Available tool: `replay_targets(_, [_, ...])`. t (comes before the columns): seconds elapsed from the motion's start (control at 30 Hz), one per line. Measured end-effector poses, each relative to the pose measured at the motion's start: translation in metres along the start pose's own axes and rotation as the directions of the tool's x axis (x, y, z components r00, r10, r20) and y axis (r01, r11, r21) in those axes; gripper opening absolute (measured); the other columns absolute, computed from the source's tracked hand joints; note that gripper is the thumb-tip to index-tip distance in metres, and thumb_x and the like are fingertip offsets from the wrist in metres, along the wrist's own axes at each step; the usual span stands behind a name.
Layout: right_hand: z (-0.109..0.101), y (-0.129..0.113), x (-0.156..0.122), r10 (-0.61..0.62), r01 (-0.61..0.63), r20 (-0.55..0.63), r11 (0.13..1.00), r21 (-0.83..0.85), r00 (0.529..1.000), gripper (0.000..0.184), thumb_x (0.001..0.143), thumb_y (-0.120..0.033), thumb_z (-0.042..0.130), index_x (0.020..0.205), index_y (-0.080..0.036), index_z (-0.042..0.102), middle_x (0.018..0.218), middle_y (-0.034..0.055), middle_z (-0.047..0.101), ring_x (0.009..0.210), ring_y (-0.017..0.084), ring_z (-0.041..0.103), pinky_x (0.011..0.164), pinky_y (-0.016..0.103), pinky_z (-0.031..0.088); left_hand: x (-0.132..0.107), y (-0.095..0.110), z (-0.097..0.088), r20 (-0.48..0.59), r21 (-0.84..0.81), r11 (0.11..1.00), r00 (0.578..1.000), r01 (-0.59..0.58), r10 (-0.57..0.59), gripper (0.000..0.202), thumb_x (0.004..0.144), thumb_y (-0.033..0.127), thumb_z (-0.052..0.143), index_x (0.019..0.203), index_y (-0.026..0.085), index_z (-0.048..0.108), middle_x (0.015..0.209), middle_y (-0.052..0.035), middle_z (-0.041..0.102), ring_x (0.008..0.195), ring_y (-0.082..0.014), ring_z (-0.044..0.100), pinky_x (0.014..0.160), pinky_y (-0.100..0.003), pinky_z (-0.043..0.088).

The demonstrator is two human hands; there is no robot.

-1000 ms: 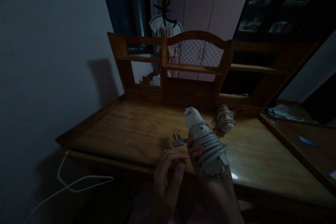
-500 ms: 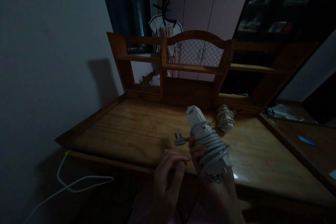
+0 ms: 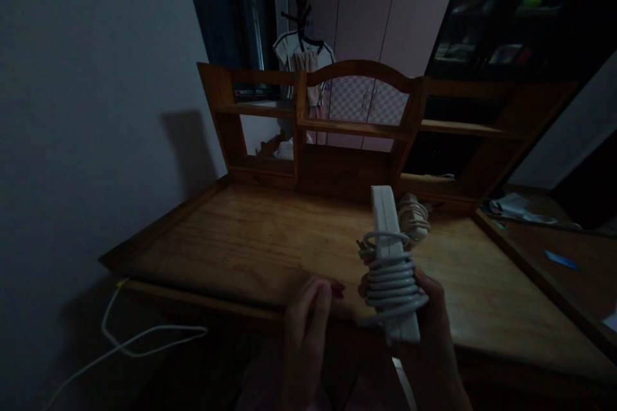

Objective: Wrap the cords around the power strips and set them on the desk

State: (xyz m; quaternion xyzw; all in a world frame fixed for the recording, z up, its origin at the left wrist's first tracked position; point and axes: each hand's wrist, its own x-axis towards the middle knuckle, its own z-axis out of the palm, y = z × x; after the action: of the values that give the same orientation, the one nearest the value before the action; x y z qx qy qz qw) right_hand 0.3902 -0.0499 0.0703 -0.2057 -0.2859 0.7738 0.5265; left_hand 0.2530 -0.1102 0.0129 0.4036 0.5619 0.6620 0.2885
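My right hand is closed round a white power strip with its grey cable wound in coils about the body. The strip stands nearly upright above the front of the wooden desk, and its plug peeks out at the left of the top coil. My left hand floats just left of the strip, fingers loosely curled and slightly apart, holding nothing. A second, beige wound-up cord bundle lies on the desk behind the strip.
A wooden hutch with shelves stands at the back of the desk. A white cable trails on the floor at the left by the wall. A side table with papers and a blue item is at the right.
My right hand has turned the power strip from a tilt to nearly upright, edge-on. The plug, which stuck out to the left, now sits close against the coils.
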Motion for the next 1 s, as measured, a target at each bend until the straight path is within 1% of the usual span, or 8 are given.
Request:
replay_targets(0.13, [-0.009, -0.008, 0.004, -0.144, 0.139, -0.050, 0.985, -0.106, 0.988, 0.038, 0.078, -0.046, 0.067, 0.103, -0.017, 0.065, 0.075, 0.0031, 0.063, 0.060, 0.017, 0.060, 0.063, 0.034, 0.057, 0.000, -0.020, 0.000, -0.033, 0.036, 0.994, 0.995, 0.099, -0.098, 0.037, 0.086, 0.048, 0.062, 0.109, 0.020, 0.070, 0.120, -0.0090, 0.066, 0.115, -0.0258, 0.059, 0.101, -0.035, 0.044])
replay_targets(0.27, [-0.037, -0.032, 0.011, -0.338, 0.275, -0.159, 0.905, -0.324, 0.928, 0.055, 0.072, -0.041, 0.075, 0.120, -0.024, 0.055, 0.090, 0.0029, 0.066, 0.066, 0.019, 0.064, 0.065, 0.036, 0.058, 0.006, -0.002, 0.003, 0.068, 0.044, 0.998, 0.996, 0.049, -0.052, 0.035, 0.093, 0.047, 0.051, 0.099, 0.019, 0.070, 0.107, -0.0080, 0.070, 0.100, -0.0232, 0.064, 0.090, -0.032, 0.048])
replay_targets(0.4, [-0.081, -0.081, 0.014, -0.481, 0.276, -0.240, 0.771, -0.573, 0.843, 0.067, 0.075, -0.043, 0.074, 0.134, -0.028, 0.046, 0.103, 0.0066, 0.066, 0.071, 0.022, 0.066, 0.056, 0.033, 0.057, 0.009, 0.007, -0.001, 0.045, 0.035, 0.998, 0.997, 0.060, -0.061, 0.033, 0.091, 0.048, 0.053, 0.090, 0.020, 0.071, 0.094, -0.0049, 0.072, 0.093, -0.0217, 0.066, 0.083, -0.029, 0.051])
replay_targets(0.53, [-0.121, -0.131, 0.006, -0.660, 0.220, -0.233, 0.528, -0.820, 0.714, 0.074, 0.073, -0.049, 0.077, 0.136, -0.028, 0.046, 0.113, 0.0105, 0.064, 0.078, 0.026, 0.067, 0.053, 0.033, 0.057, 0.012, -0.015, 0.012, 0.125, -0.102, 0.969, 0.969, 0.227, -0.214, 0.036, 0.089, 0.052, 0.055, 0.098, 0.021, 0.071, 0.103, -0.0058, 0.071, 0.099, -0.0224, 0.066, 0.095, -0.035, 0.049])
replay_targets(0.7, [-0.136, -0.158, -0.010, -0.790, 0.260, 0.001, 0.201, -0.945, 0.613, 0.083, 0.072, -0.043, 0.080, 0.140, -0.024, 0.038, 0.119, 0.0126, 0.061, 0.090, 0.026, 0.066, 0.067, 0.036, 0.058, 0.030, -0.014, 0.110, 0.604, -0.294, 0.875, 0.784, 0.385, -0.142, 0.050, 0.077, 0.056, 0.068, 0.109, 0.019, 0.067, 0.114, -0.0148, 0.068, 0.104, -0.0301, 0.066, 0.085, -0.043, 0.056])
replay_targets(0.83, [-0.139, -0.165, -0.015, -0.803, 0.247, 0.057, 0.114, -0.962, 0.594, 0.089, 0.063, -0.033, 0.085, 0.140, -0.022, 0.041, 0.115, 0.0122, 0.062, 0.085, 0.026, 0.064, 0.067, 0.037, 0.055, 0.038, 0.024, 0.208, 0.795, -0.269, 0.829, 0.599, 0.491, -0.097, 0.092, 0.073, 0.052, 0.075, 0.147, 0.027, 0.027, 0.148, -0.0212, 0.036, 0.120, -0.0292, 0.058, 0.085, -0.040, 0.055])
replay_targets(0.9, [-0.144, -0.170, -0.014, -0.777, 0.252, 0.096, 0.082, -0.964, 0.623, 0.090, 0.061, -0.026, 0.084, 0.140, -0.021, 0.042, 0.116, 0.0118, 0.062, 0.088, 0.027, 0.063, 0.074, 0.038, 0.053, 0.037, 0.038, 0.247, 0.858, -0.230, 0.840, 0.510, 0.492, -0.063, 0.093, 0.077, 0.053, 0.070, 0.150, 0.029, 0.017, 0.152, -0.0216, 0.029, 0.115, -0.0290, 0.061, 0.081, -0.039, 0.057])
replay_targets(1.0, [-0.160, -0.184, -0.006, -0.744, 0.223, 0.184, -0.049, -0.974, 0.642, 0.084, 0.065, -0.022, 0.076, 0.141, -0.021, 0.040, 0.122, 0.0122, 0.059, 0.097, 0.027, 0.062, 0.083, 0.039, 0.050, 0.032, 0.036, 0.294, 0.811, -0.327, 0.864, 0.583, 0.383, 0.048, 0.086, 0.076, 0.047, 0.073, 0.145, 0.028, 0.025, 0.141, -0.0171, 0.047, 0.105, -0.0254, 0.065, 0.080, -0.035, 0.057])
